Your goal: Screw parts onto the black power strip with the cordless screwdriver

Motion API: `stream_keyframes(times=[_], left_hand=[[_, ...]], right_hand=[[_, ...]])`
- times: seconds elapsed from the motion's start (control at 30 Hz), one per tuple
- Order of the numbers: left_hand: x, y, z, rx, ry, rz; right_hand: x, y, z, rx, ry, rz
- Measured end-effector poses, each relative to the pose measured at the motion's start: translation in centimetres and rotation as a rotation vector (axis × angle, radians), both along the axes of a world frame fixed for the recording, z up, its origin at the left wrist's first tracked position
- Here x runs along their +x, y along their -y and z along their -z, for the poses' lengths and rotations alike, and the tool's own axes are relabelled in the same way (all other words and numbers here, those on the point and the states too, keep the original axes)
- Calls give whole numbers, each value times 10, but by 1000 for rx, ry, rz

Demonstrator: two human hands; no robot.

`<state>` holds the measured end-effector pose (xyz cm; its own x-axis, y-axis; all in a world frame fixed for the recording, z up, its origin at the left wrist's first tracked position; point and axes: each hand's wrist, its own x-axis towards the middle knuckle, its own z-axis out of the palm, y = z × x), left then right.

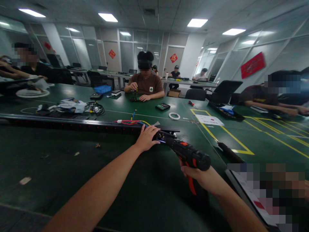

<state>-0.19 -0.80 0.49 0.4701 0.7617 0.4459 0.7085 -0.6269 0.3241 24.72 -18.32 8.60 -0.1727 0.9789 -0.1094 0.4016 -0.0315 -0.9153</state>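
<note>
A long black power strip [79, 125], dotted with red along its near side, runs from the left edge to the middle of the table. My left hand [146, 138] grips it near its right end, fingers over the top and thumb at the near side. Colored wires [132, 121] come out behind my fingers. My right hand [193, 170] is wrapped round the handle of a black and orange cordless drill [189, 154]. The drill's nose points left into the open end of the strip, close to my left thumb. Whether its tip touches a screw cannot be made out.
Across the green table [116, 180], a person [145, 80] works with a screwdriver. White tape roll [174, 116], paper sheet [209, 120], red screwdriver [191, 103] and black-handled tool [229, 151] lie ahead and right. Bundled cables [95, 108] lie behind the strip. More people sit at both sides.
</note>
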Motion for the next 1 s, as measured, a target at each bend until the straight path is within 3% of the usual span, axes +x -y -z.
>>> stream_keyframes(times=[1.0], left_hand=[[0,0,1,12,-7,-9]], right_hand=[[2,0,-2,-20,-71,10]])
